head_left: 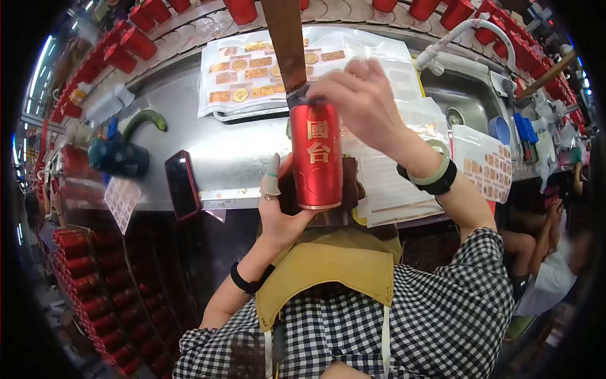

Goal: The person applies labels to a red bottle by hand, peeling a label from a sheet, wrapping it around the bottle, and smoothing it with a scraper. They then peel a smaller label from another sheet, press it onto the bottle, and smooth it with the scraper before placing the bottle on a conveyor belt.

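A red cylinder [317,170] with gold characters stands out in front of my chest, its top against the lower end of a brown bar [287,38]. My left hand [281,205] supports it from the left and below, with a pale cover on one finger; the fingers behind it are partly hidden. Above the cylinder's top right, my right hand [360,95] is bent and slightly blurred, its fingertips near a dark piece at the bar's end. Whether those fingertips hold anything cannot be made out.
Sheets of gold labels [252,69] lie on the metal counter [233,145] behind. A phone [182,184] and a green curved object [145,120] are at left. A sink [457,104] with a white tap is at right. Red cylinders [95,284] fill the lower left. Another person [555,271] sits far right.
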